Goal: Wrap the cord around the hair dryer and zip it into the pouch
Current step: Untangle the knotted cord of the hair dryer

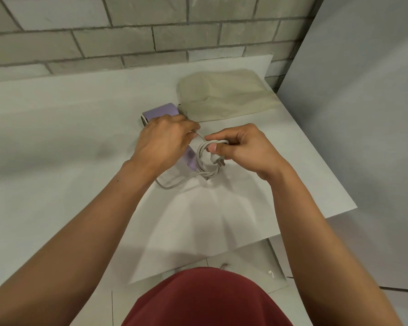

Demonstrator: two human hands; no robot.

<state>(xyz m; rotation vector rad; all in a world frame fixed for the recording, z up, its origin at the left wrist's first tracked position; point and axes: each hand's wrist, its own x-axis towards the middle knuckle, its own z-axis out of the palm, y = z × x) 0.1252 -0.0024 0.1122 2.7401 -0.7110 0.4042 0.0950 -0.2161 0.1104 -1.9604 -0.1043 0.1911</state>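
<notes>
A lilac hair dryer lies on the white table top, its barrel at the back and its handle under my left hand. My left hand rests over the dryer and pinches a strand of the white cord. My right hand grips several coiled loops of that cord, with the plug sticking out below the thumb. One slack loop of cord trails onto the table in front of the dryer. A beige fabric pouch lies flat behind my hands, to the right of the dryer.
A grey brick wall runs along the back of the table. A pale panel stands at the right beyond the table's edge. The table's near edge ends over a tiled floor. My red shirt fills the bottom.
</notes>
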